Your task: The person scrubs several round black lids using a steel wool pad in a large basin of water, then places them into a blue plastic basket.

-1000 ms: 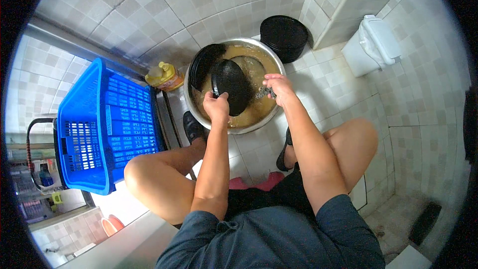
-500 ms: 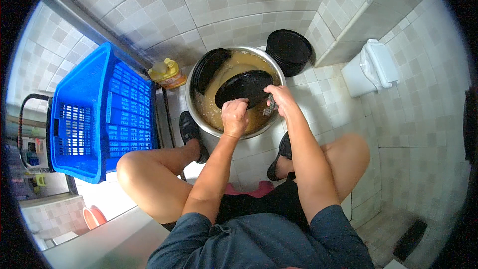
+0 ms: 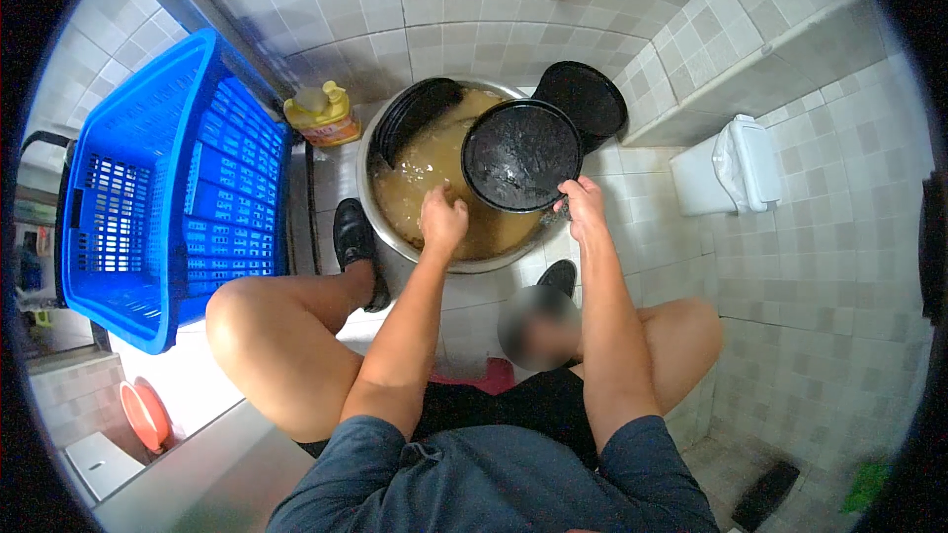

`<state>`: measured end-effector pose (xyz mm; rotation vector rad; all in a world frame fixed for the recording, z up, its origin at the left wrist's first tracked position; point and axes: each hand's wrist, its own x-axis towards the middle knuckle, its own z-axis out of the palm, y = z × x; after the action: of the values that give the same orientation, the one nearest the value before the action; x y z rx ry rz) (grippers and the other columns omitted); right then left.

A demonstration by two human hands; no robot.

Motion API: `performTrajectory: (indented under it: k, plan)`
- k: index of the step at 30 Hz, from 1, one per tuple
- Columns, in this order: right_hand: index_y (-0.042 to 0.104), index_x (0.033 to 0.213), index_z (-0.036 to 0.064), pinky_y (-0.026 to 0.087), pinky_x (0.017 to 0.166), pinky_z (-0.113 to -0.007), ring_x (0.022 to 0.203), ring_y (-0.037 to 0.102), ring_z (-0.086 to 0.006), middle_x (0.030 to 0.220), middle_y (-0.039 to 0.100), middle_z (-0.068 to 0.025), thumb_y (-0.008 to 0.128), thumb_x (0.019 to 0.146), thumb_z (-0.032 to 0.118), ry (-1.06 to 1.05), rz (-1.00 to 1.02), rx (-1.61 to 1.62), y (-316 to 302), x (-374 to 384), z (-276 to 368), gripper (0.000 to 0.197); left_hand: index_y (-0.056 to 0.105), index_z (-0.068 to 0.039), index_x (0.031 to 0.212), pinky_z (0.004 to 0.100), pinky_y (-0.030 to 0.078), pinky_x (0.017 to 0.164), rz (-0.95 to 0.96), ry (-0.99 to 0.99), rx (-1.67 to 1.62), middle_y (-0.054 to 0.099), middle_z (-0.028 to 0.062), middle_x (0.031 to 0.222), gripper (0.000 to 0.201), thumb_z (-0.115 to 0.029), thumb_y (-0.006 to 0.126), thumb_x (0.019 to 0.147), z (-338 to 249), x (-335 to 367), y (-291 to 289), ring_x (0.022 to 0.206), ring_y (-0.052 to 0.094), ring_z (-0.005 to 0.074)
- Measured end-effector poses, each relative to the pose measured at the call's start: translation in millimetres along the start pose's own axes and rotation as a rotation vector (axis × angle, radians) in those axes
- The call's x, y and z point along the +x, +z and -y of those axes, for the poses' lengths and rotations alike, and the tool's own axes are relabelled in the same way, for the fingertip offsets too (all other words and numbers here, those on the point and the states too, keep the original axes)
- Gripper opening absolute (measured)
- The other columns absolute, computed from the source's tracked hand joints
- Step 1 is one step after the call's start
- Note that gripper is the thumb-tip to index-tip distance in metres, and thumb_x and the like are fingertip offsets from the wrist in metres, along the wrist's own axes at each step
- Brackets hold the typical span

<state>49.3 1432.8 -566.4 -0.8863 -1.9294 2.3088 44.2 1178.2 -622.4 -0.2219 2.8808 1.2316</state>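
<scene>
A wide metal basin (image 3: 363, 178) of cloudy brownish water stands on the floor in front of me. My right hand (image 3: 583, 205) grips the lower right rim of a round black plate (image 3: 521, 153), tilted above the water with its wet face toward me. A bit of grey mesh scourer (image 3: 549, 220) shows by those fingers, mostly hidden. Over the near side of the basin, my left hand (image 3: 444, 221) is apart from the plate, its fingers loosely bent and apart, with nothing seen in them. Several black plates (image 3: 415, 118) lean together in the basin's far left.
Behind the basin on the right is a stack of round black plates (image 3: 590, 99). A yellow jug (image 3: 324, 115) stands left of the basin, beside a large blue crate (image 3: 232, 178). At the right wall sits a white lidded bin (image 3: 726, 168). My shoes flank the basin.
The black plate has come up from the water and swung right, its face now turned toward me. My left hand has let go of it and moved left.
</scene>
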Motion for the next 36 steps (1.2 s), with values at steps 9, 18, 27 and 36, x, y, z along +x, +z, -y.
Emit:
performTrajectory:
  k: [9, 18, 27, 36]
  plan:
    - [0.063, 0.102, 0.002, 0.048, 0.051, -0.027, 0.06, 0.056, -0.0107, 0.087, 0.065, -0.0018, 0.055, 0.087, 0.003, -0.281, 0.059, -0.11, 10.2, -1.3, 12.9, 0.017, 0.062, 0.003, 0.12, 0.0386, 0.047, 0.099, 0.047, -0.22, -0.369, 0.065, 0.0223, 0.119, 0.043, -0.016, 0.068, 0.082, 10.6, 7.3, 30.7, 0.111, 0.063, 0.034]
    - [0.064, 0.108, 0.0024, 0.054, 0.073, -0.04, 0.082, 0.067, -0.0388, 0.095, 0.067, -0.0208, 0.063, 0.084, 0.008, -1.001, 0.048, -0.787, 44.4, -33.5, 70.8, 0.025, 0.034, -0.004, 0.148, 0.0374, 0.05, 0.083, 0.067, -0.397, -1.116, 0.057, 0.012, 0.128, 0.066, -0.006, 0.063, 0.089, -28.1, 52.4, -4.1, 0.106, 0.058, 0.0217]
    - [0.066, 0.102, 0.0117, 0.052, 0.075, -0.037, 0.087, 0.065, -0.0268, 0.098, 0.068, -0.0065, 0.065, 0.075, 0.002, -1.313, 0.209, -1.04, 81.9, -72.2, 114.7, 0.029, 0.05, -0.016, 0.131, 0.0357, 0.052, 0.083, 0.033, -0.55, -1.675, 0.06, 0.0009, 0.126, 0.034, -0.012, 0.05, 0.098, -32.8, 39.2, -38.4, 0.099, 0.062, 0.0175]
    - [0.063, 0.107, -0.0013, 0.052, 0.072, -0.035, 0.08, 0.066, -0.0293, 0.092, 0.068, -0.015, 0.062, 0.089, 0.006, -1.028, 0.148, -0.84, 62.3, -54.8, 82.0, 0.02, 0.053, -0.017, 0.131, 0.0266, 0.042, 0.064, 0.008, -0.633, -1.436, 0.063, -0.0054, 0.094, 0.04, -0.013, 0.058, 0.091, -49.7, 28.9, -43.1, 0.075, 0.056, 0.0092]
